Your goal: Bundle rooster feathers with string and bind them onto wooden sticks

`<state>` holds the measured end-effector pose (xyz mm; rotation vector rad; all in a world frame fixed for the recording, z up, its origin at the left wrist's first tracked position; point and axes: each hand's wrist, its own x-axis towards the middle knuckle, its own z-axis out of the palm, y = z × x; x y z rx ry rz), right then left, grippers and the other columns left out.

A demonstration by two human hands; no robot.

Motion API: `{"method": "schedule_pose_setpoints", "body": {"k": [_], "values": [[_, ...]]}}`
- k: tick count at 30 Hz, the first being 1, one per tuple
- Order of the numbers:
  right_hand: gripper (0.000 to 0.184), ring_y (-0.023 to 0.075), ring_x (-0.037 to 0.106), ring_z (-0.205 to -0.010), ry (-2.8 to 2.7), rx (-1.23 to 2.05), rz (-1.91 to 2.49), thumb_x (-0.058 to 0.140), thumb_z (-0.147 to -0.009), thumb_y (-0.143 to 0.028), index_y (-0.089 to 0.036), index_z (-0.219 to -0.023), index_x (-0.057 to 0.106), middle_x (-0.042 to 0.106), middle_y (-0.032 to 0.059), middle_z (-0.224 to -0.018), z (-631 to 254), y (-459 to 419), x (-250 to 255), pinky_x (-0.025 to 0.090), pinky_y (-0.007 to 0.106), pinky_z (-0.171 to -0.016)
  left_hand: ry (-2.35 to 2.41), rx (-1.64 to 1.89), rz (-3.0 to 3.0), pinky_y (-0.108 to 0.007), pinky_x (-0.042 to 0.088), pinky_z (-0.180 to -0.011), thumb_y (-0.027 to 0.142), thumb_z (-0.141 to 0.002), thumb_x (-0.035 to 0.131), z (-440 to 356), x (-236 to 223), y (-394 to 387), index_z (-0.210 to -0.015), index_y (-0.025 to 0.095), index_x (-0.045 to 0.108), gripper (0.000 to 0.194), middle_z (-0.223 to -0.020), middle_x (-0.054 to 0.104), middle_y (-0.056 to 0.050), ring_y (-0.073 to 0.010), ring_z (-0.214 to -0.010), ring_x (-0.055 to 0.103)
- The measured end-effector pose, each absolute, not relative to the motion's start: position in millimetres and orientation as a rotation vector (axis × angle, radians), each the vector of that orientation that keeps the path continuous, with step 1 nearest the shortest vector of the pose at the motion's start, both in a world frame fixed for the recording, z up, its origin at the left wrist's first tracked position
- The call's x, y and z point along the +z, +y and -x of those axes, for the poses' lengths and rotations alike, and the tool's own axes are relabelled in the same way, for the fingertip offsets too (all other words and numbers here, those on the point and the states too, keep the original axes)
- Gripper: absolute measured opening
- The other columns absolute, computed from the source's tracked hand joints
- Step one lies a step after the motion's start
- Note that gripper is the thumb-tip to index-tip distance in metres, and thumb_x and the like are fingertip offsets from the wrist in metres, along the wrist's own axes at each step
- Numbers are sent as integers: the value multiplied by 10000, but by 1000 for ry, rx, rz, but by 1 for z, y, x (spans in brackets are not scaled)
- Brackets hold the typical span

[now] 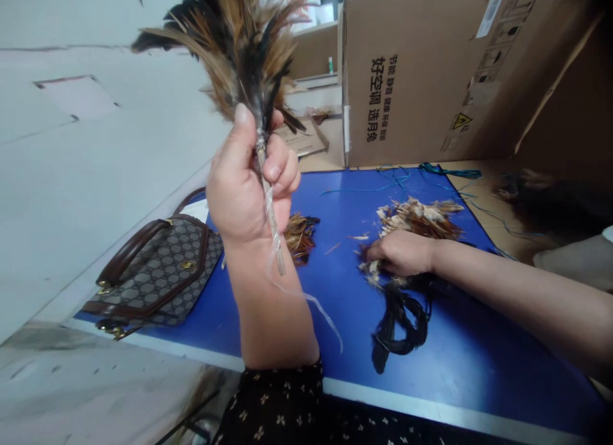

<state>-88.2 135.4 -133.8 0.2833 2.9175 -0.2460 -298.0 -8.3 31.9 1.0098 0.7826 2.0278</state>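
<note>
Raised in the middle, my left hand (258, 183) is closed round the thin stick of a feather duster (249, 55). Its brown and black feathers fan out upward, bound on at the stick's upper part. A clear thin strip (320, 308) winds down the stick and dangles from its lower end. Over on the right, my right hand (402, 252) is low on the table with curled fingers on feathers at the near edge of a loose brown feather pile (421, 218). Its fingertips are partly hidden. Just below it lies a looped bunch of black feathers (400, 333).
A blue mat (345, 241) covers the table. Behind my left wrist is a smaller brown feather bundle (301, 237). A patterned handbag (163, 266) stands left. Teal string (450, 172) lies near a large cardboard box (431, 81) at the back. Dark feathers (522, 183) sit far right.
</note>
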Motion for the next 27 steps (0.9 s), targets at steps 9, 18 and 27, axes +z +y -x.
{"method": "schedule_pose_setpoints", "body": {"k": [9,18,27], "values": [[208,266,641,-1000,3160,-311,-731,542,-891,-210,-180,-1073,637,682,140,-1107,63,141,-100,462,334,-887,726,2080,-1036,-248,157,-419,406,-1131,271,297,33,-11,-788,147,663,583,-465,277,70,-77,-383,173],[251,253,680,-795,2797,-731,-1145,527,-955,-423,-192,-981,621,730,121,-908,34,67,-128,491,329,-731,693,2072,-1016,-261,122,-430,416,-1132,268,295,34,-12,-783,164,646,572,-464,250,66,-85,-399,143],[273,228,655,-629,2664,-547,-1333,641,-853,-462,-194,-806,666,677,79,-676,44,56,-160,400,310,-577,707,2061,-1000,-270,121,-449,430,-1131,282,293,34,-14,-801,163,641,556,-471,259,68,-88,-398,155]]}}
